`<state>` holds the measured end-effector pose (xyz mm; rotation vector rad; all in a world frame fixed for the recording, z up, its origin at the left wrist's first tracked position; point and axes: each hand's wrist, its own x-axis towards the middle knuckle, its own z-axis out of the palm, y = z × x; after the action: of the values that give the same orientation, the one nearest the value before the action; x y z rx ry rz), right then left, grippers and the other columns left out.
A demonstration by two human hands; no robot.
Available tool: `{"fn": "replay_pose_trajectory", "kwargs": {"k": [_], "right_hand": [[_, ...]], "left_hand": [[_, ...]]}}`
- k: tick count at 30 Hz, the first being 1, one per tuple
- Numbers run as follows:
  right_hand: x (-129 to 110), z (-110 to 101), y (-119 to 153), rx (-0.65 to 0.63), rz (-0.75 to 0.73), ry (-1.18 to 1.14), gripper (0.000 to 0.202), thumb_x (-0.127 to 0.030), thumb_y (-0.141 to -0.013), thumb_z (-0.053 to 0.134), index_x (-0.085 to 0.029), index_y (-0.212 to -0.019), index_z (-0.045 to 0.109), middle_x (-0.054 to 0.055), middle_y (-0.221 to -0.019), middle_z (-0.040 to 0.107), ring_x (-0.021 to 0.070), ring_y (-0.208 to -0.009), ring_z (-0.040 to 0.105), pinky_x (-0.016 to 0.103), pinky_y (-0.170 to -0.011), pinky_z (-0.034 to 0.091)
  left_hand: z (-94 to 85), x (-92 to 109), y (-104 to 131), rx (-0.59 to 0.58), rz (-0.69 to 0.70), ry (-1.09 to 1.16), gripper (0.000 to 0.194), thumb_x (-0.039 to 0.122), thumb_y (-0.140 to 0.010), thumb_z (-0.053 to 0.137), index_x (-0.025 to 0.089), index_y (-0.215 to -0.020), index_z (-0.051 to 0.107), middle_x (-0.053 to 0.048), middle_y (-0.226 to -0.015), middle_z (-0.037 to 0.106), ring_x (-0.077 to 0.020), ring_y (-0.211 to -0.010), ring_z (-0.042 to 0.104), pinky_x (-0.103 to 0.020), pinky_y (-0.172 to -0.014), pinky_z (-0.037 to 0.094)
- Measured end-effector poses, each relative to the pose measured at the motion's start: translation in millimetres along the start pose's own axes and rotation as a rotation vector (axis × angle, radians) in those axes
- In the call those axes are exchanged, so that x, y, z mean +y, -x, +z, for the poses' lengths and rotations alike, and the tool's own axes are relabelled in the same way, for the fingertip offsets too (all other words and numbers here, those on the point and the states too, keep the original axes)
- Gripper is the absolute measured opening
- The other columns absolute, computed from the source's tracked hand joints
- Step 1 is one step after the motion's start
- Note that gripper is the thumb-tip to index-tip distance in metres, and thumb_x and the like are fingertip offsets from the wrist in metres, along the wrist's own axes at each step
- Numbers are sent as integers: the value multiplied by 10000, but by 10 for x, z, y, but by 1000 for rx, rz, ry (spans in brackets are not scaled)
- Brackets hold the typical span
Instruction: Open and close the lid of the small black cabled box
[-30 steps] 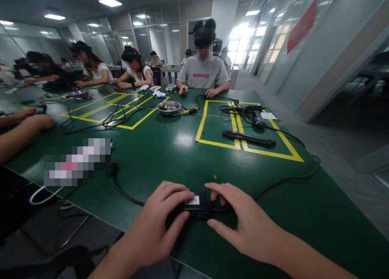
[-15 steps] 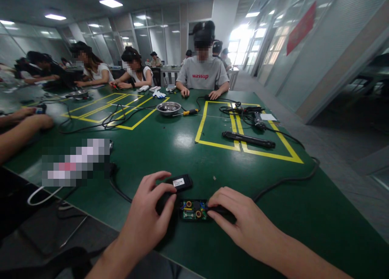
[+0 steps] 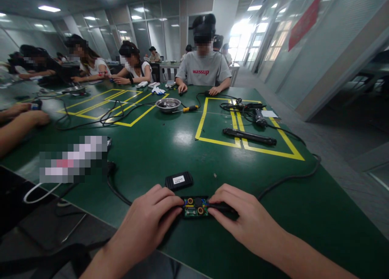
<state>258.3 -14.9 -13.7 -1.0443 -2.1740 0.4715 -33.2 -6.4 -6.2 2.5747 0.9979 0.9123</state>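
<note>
In front of me on the green table lies a small black case with its circuit board [image 3: 195, 209] exposed, showing copper-wound rings and coloured wires. My left hand [image 3: 153, 214] is closed at the case's left end, thumb and fingers pinching it there; the exact grip point is hidden. At the opposite end, my right hand [image 3: 238, 209] pinches the black cable [image 3: 224, 208] where it enters the case. Just behind, a black case cover [image 3: 170, 183] with a white label lies apart from both hands.
A metal bowl [image 3: 168, 105] and a yellow-handled screwdriver [image 3: 190, 108] lie further back. To the right are a black rod [image 3: 249, 137] and tangled cables [image 3: 243, 107]. A blurred-out pale object [image 3: 75, 157] is at left. A co-worker [image 3: 203, 66] sits opposite; another person's forearm [image 3: 21, 127] reaches in.
My left hand has moved from beside the cover down to the case's left end, and its fingers have closed there. My right hand keeps its pinch on the cable.
</note>
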Motion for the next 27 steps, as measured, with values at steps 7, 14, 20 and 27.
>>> {"fn": "replay_pose_trajectory", "kwargs": {"k": [7,14,20,27], "right_hand": [[-66,-12,-13,49,-35,3,161,-114,-1047,598,-225,-1091,706,57,-962,784,228,-841,782,353,-740,640],[-101,-61,-39,68,-67,-8,186,-90,-1026,565,-234,-1069,675,63,-945,770,227,-824,768,344,-716,625],[-91,-74,-29,60,-62,-20,201,-81,-1010,546,-240,-1060,657,64,-932,753,227,-805,753,348,-709,616],[-82,-86,-17,-9,-19,-21,173,-87,-998,570,-243,-1003,645,51,-894,731,222,-756,727,343,-665,575]], "left_hand": [[-35,40,6,93,13,33,179,143,-1135,643,256,-1195,769,-35,-1022,850,-224,-890,733,-311,-766,592],[-65,72,20,64,-45,82,250,101,-1070,628,255,-1210,766,-46,-1055,848,-222,-929,795,-316,-816,629],[-96,56,31,61,-70,110,243,82,-1051,595,248,-1140,747,-52,-1025,842,-216,-905,806,-303,-814,645],[-90,29,5,24,-59,151,260,76,-1062,607,250,-1137,785,-60,-1047,852,-220,-938,807,-302,-837,648]]}}
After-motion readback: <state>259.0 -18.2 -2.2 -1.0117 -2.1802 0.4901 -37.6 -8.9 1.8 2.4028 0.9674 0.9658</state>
